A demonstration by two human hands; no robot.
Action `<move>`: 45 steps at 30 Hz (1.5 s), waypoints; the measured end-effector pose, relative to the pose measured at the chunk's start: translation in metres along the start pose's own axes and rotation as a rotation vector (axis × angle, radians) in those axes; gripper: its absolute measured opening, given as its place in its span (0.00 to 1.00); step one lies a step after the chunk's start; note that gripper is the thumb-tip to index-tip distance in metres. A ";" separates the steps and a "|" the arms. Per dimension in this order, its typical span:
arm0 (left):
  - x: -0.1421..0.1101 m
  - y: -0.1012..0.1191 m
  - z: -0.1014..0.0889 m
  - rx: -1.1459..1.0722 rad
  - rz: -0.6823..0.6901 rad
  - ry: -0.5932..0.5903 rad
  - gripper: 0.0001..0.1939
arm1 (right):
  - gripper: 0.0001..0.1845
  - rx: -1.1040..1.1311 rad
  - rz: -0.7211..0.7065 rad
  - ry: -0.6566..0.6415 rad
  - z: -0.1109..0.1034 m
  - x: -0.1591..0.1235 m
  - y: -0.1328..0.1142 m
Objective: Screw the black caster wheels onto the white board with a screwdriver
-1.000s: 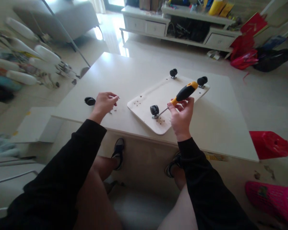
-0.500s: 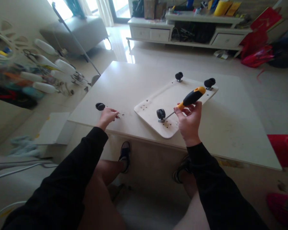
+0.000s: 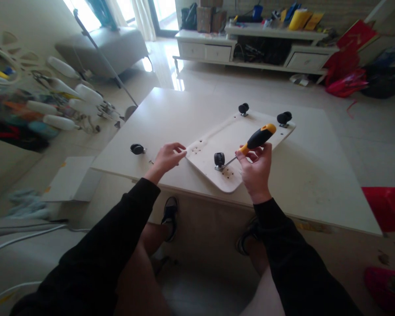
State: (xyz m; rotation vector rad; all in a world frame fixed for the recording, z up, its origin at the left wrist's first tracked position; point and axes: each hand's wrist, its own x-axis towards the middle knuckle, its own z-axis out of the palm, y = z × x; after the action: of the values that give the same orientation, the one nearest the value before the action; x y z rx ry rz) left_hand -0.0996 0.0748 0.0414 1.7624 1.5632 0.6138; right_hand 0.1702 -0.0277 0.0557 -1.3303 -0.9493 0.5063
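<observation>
My right hand (image 3: 257,170) grips a screwdriver (image 3: 260,136) with a black and yellow handle. Its shaft slants down to the metal plate of a black caster wheel (image 3: 219,159) near the front corner of a white board (image 3: 228,131). Two more casters, a far one (image 3: 243,109) and a right one (image 3: 284,117), stand on the board's other end. By the board's left corner is my left hand (image 3: 168,158), thumb and forefinger drawn together; anything between them is too small to make out. A loose caster (image 3: 137,149) and a small screw (image 3: 150,162) lie left of that hand.
The board rests on a white table (image 3: 316,175). Beyond it stands a low white cabinet (image 3: 204,50) with items on top. A grey bench (image 3: 108,48) is at the back left, and a white box (image 3: 69,177) sits on the floor at the left.
My left hand has moved right, from beside the small screws to the board's left corner. The right hand keeps the screwdriver at the front caster; the view has shifted slightly.
</observation>
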 end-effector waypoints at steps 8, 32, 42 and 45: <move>-0.004 0.024 0.067 -0.300 0.287 -0.225 0.32 | 0.26 -0.003 0.045 0.000 -0.001 -0.001 -0.004; 0.061 -0.054 -0.060 0.275 -0.330 0.374 0.29 | 0.40 0.249 0.063 0.178 -0.011 0.007 -0.014; 0.060 -0.085 -0.052 0.365 -0.458 0.295 0.31 | 0.45 0.230 0.107 0.187 -0.024 0.013 -0.008; 0.060 -0.082 -0.055 0.357 -0.479 0.288 0.38 | 0.46 0.242 0.119 0.185 -0.025 0.012 -0.009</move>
State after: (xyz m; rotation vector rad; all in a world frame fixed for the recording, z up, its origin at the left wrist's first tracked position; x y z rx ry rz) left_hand -0.1841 0.1469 0.0090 1.4925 2.3180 0.3746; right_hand 0.1952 -0.0346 0.0683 -1.1948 -0.6373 0.5604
